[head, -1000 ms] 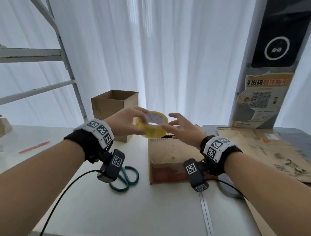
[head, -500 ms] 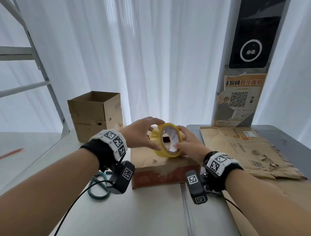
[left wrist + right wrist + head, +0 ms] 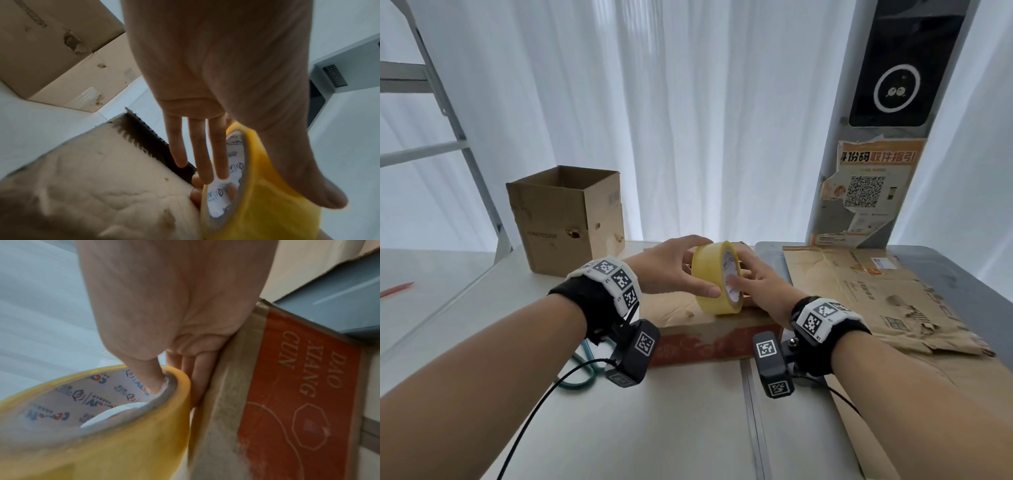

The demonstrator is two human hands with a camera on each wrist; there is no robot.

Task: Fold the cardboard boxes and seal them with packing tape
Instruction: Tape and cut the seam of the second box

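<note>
A person's two hands are meeting over a roll of translucent yellow packing tape with a printed white core (image 3: 717, 278), which is standing on edge on top of a low, closed brown cardboard box with a red printed side (image 3: 709, 346). The left hand (image 3: 671, 267) is gripping the roll across its outer band, thumb toward the person and fingers over the far side. The right hand (image 3: 756, 284) is holding the roll's right face, its thumb (image 3: 150, 378) hooking inside the core while the other fingers are lying between the roll and the box top.

A taller open brown cardboard box (image 3: 566, 219) is standing well apart at the back left, and flattened, torn brown cardboard (image 3: 876, 301) is lying to the right on the white table (image 3: 671, 428).

Likely risks: the loose tape end is not visible, so searching for it may be turning the roll off line; the roll, balancing on its edge, may be tipping or rolling off the box; tape pulled crookedly may be wrinkling or missing the seam
</note>
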